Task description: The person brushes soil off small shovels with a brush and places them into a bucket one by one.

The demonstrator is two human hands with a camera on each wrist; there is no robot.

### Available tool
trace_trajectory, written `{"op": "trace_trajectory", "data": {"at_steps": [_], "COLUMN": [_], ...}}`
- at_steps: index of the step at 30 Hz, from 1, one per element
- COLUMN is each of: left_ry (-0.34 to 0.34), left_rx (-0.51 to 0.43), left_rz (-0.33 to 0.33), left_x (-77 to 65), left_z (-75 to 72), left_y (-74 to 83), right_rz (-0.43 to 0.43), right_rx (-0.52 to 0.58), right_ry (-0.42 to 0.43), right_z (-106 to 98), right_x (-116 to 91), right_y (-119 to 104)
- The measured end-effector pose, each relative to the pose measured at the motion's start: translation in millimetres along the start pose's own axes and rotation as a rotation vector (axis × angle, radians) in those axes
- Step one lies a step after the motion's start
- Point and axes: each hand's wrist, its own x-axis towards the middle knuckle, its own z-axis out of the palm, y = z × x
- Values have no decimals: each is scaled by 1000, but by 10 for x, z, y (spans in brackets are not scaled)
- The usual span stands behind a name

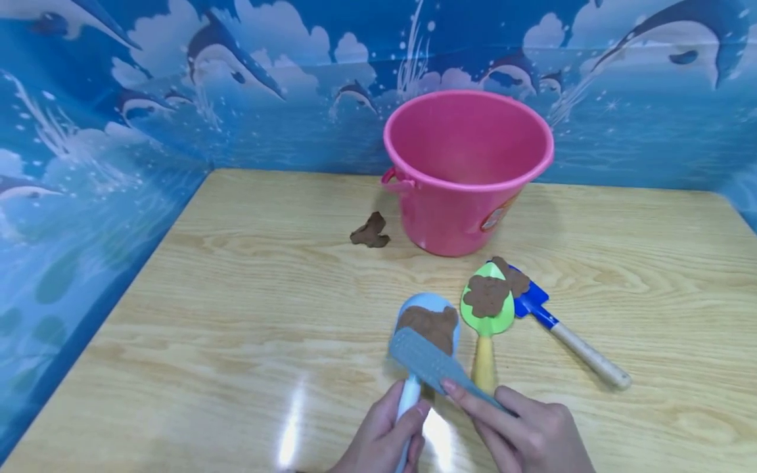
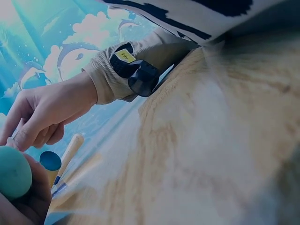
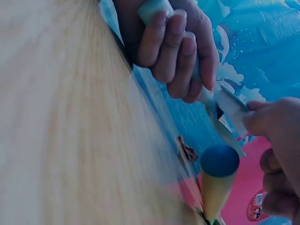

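My left hand (image 1: 384,430) grips the handle of a light blue toy shovel (image 1: 426,301), whose round blade carries a patch of brown clay (image 1: 439,322). In my right hand (image 1: 529,427) is a long, flat, grey-blue tool (image 1: 430,361) with a rounded end, the index finger laid along it. That tool slants across the shovel's blade and overlaps the lower part of the clay in the head view. The left wrist view shows the rounded handle end (image 2: 14,172) inside the left hand, with the right hand (image 2: 51,110) beyond it.
Just right lies a green shovel (image 1: 504,320) with a yellow handle, bearing clay (image 1: 486,295). A blue spade (image 1: 535,297) with more clay touches it. Behind stands a pink bucket (image 1: 437,223); a loose clay piece (image 1: 370,231) lies on the wooden table (image 1: 236,315) beside it.
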Motion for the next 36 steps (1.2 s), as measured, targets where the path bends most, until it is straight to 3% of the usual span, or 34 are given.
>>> {"op": "trace_trajectory", "data": {"at_steps": [6,10,14,18,23,27,30,33,36], "left_ry": [16,4,-12,-27,-22,-5,8,16,10], "left_rx": [2,58,123,139,140,110,40,-29,-22], "left_rz": [-15,20,83,118,135,91,13,-43,-33], "left_x": [3,1,5,5,9,6,1,-1,2], "left_z": [-7,-6,-2,-2,2,2,-6,-12,-8], "left_y": [0,2,1,-1,-3,-5,-3,-4,-10], "right_rz": [87,43,-8,12,48,80,26,-59,-92], "right_rx": [-100,-30,14,-37,-119,-122,-19,71,83], "right_ry": [56,80,24,-14,33,71,94,58,0], "right_z": [-62,-52,-25,-25,-62,-98,-97,-76,-63], "right_x": [-5,29,27,-10,-4,21,40,52,45], "right_y": [63,57,14,23,82,104,91,71,55]}}
